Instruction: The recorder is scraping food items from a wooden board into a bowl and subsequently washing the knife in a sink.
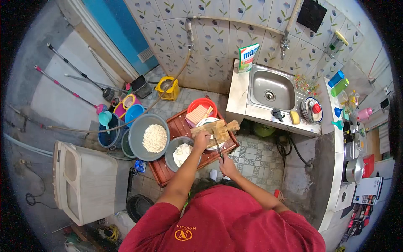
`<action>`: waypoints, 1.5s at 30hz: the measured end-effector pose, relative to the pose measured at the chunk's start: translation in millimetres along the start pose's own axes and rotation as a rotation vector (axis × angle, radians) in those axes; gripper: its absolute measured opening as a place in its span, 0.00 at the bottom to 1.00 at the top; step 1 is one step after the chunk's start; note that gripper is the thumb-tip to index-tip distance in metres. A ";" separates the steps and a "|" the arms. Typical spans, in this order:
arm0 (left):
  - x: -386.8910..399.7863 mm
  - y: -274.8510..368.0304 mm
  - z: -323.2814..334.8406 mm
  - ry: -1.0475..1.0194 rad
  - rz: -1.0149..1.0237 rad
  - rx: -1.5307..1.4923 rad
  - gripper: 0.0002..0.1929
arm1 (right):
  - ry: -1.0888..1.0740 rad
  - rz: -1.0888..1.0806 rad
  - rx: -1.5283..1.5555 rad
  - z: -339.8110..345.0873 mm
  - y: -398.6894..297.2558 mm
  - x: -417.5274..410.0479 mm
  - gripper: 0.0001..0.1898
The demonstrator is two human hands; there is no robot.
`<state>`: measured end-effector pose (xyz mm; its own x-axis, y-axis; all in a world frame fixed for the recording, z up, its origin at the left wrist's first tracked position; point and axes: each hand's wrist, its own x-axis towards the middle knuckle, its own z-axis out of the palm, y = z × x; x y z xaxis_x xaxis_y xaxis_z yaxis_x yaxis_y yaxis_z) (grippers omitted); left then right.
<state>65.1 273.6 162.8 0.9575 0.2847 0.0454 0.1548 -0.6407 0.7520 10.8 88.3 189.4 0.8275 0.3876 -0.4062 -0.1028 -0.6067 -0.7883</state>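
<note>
My right hand (227, 165) is closed around the handle of a kitchen knife (216, 141), whose blade lies over a wooden cutting board (223, 132). On the board's left part rests my left hand (201, 140), beside the blade; whether it grips something small cannot be told. Under the board is a white container (208, 120), partly hidden. A grey bowl (170, 157) with white pieces stands left of my left hand, and a larger grey basin (133, 138) holds chopped pale pieces. Behind the board, a red basin (201, 100) holds a pink striped item (198, 114).
A low red-brown wooden table (160, 177) carries the board and bowls. Buckets (108, 140) and a washing machine (91, 179) stand at the left. A hose (157, 100) crosses above the large basin. At the right are a steel sink (272, 85) and a tiled counter (337, 157).
</note>
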 end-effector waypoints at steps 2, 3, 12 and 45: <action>-0.1 -0.6 -0.8 -0.003 0.015 0.013 0.06 | 0.048 -0.079 -0.068 7.0 0.3 1.0 0.17; -0.6 -0.9 -2.0 0.001 0.027 0.028 0.06 | 0.092 -0.163 -0.137 9.5 -4.6 -0.3 0.17; -0.5 -0.6 -3.0 -0.008 0.042 -0.022 0.06 | 0.074 -0.054 -0.112 -1.8 -13.9 -2.4 0.15; 4.5 -18.5 4.1 -0.027 0.060 -0.174 0.05 | 0.132 0.005 -0.291 4.3 -41.5 -1.4 0.18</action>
<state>67.6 283.8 146.4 0.9704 0.2289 0.0774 0.0553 -0.5222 0.8510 11.6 115.9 220.8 0.8939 0.3022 -0.3311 0.0394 -0.7888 -0.6134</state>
